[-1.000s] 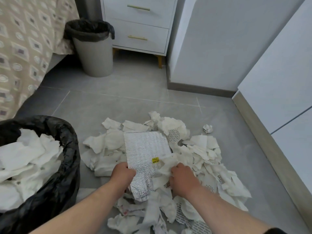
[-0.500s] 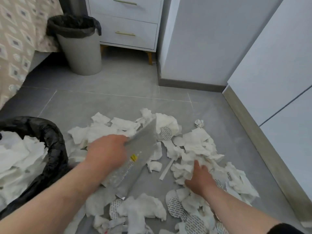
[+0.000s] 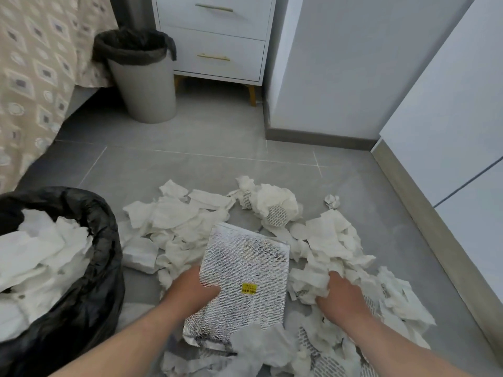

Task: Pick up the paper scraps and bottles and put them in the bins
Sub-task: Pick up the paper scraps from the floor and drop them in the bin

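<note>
Floor: grey stone-look tiles (image 3: 190, 164), pale grout lines.
Centre to 5 o'clock: loose heap of torn white paper scraps (image 3: 177, 221), some dot-printed.
6 o'clock, on the heap: silver embossed foil pouch (image 3: 245, 268), yellow label.
2 o'clock, just clear of the heap: small crumpled white paper ball (image 3: 332, 201).
8 o'clock: black-bagged bin (image 3: 89, 268), paper-filled.
11 o'clock: round grey plastic bin (image 3: 144, 93), black liner.
12 o'clock: white two-drawer cabinet (image 3: 217, 36) on wooden legs.

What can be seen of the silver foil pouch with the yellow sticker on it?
The foil pouch is a flat, silvery rectangle with a crinkled, embossed metallic surface and a small yellow sticker near its middle. It lies face up over the paper scraps on the grey floor, its long side pointing away from the person. Its near end is creased and partly covered by a scrap. The left hand grips its left edge, thumb on top.
</note>
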Motion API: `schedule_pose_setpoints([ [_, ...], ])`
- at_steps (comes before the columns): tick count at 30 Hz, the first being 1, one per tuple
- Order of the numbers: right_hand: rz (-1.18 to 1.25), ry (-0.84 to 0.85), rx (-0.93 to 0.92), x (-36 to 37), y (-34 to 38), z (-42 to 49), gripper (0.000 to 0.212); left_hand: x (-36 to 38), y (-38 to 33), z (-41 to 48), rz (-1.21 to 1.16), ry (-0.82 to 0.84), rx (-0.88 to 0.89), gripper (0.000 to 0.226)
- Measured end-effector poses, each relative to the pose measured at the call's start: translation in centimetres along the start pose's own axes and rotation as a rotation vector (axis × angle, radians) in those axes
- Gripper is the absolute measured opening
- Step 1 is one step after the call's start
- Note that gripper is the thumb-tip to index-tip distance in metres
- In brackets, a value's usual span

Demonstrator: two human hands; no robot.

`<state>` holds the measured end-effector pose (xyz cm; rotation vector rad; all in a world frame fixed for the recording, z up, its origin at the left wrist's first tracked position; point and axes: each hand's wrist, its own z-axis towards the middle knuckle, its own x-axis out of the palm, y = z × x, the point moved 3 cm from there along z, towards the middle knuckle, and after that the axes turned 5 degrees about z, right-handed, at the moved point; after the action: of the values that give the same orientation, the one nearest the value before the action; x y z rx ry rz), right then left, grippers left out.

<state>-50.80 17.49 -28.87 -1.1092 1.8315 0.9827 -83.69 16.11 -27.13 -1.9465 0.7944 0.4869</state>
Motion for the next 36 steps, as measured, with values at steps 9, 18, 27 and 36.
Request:
schedule_pose_setpoints([
  [9, 0.037, 0.024, -0.009, -0.3, 0.2, -1.0, 0.045, 2.2, 0.6, 0.2, -0.385, 0.003, -0.350, 0.031],
  [18, 0.121, 0.001, -0.050, 0.7, 0.6, -1.3, 0.034, 4.9, -2.2, -0.9, -0.737, 0.376, -0.577, 0.052],
  [27, 0.218, 0.002, -0.074, 1.1, 0.9, -1.3, 0.026, 8.5, -2.7, -1.0, -0.849, 0.331, -0.570, 0.039],
  [36, 0.288, 0.023, -0.054, 1.9, 1.0, -2.0, 0.036, 10.1, -5.0, -2.6, -0.914, 0.470, -0.528, 0.010],
])
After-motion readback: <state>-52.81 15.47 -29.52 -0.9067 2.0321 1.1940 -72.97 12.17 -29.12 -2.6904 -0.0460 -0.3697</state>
